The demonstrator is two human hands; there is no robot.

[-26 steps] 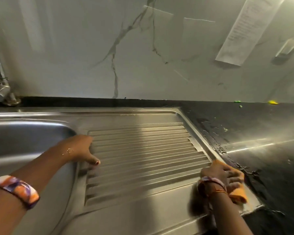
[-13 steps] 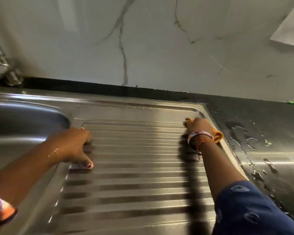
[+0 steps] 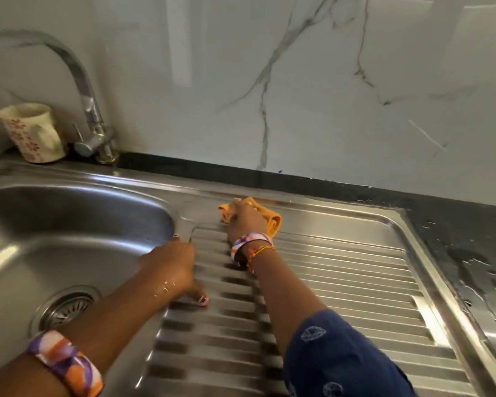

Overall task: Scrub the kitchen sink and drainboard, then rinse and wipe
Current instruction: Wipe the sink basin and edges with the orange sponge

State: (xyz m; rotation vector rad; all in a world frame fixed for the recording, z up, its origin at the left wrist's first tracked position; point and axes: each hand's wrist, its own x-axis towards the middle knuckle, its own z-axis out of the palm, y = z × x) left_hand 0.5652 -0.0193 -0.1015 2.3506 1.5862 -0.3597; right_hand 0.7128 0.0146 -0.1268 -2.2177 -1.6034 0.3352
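Your right hand (image 3: 245, 222) presses an orange cloth (image 3: 272, 220) onto the drainboard (image 3: 341, 282) at its back edge, near the sink bowl (image 3: 69, 230), fingers curled over the cloth. Your left hand (image 3: 172, 267) rests on the drainboard's ribs beside the bowl's rim, fingers spread flat, holding nothing. A cup (image 3: 32, 133) stands beside the tap (image 3: 89, 110) at the bench's back edge.

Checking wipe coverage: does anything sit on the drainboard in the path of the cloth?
Only the left hand, resting at the drainboard's sink-side edge. The right hand presses the orange cloth at the far rim; the ridges to its right look bare.
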